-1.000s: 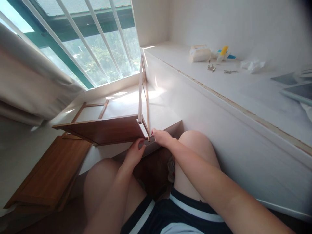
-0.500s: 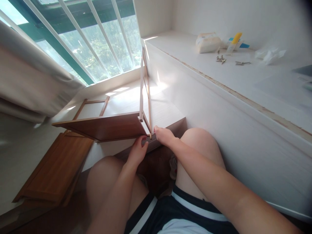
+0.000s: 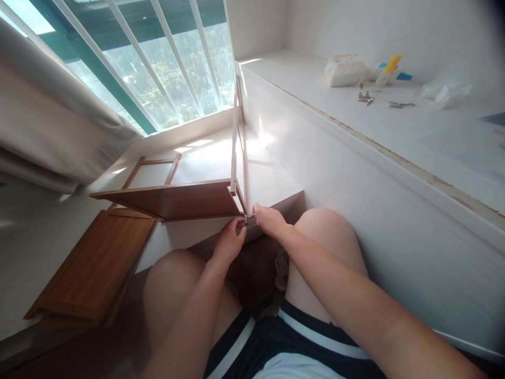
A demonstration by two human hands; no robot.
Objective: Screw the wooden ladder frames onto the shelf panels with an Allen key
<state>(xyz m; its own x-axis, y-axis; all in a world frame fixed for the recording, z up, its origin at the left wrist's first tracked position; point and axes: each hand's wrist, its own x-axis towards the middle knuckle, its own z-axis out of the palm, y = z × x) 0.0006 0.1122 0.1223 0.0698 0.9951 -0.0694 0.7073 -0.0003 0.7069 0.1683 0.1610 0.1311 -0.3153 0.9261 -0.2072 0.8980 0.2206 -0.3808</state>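
Note:
A brown wooden panel [image 3: 177, 200] is held level above the floor, joined at its right end to an upright light wooden frame [image 3: 238, 142]. My left hand [image 3: 229, 243] is closed on the near right corner of the panel from below. My right hand [image 3: 268, 221] grips the foot of the frame at that same corner, fingers curled. Both hands almost touch each other. My bare knees rise on either side below them.
More brown panels [image 3: 94, 268] and another wooden frame [image 3: 152, 171] lie on the floor at left. A white platform [image 3: 374, 173] runs along the right, carrying loose screws [image 3: 366, 97], a white packet [image 3: 344, 71] and a yellow-capped tube [image 3: 389, 68]. A curtain [image 3: 51, 131] hangs at left by the barred window.
My left hand has slid up and right to the panel's corner, closer to my right hand. The view has shifted slightly; panel and frame stay in place.

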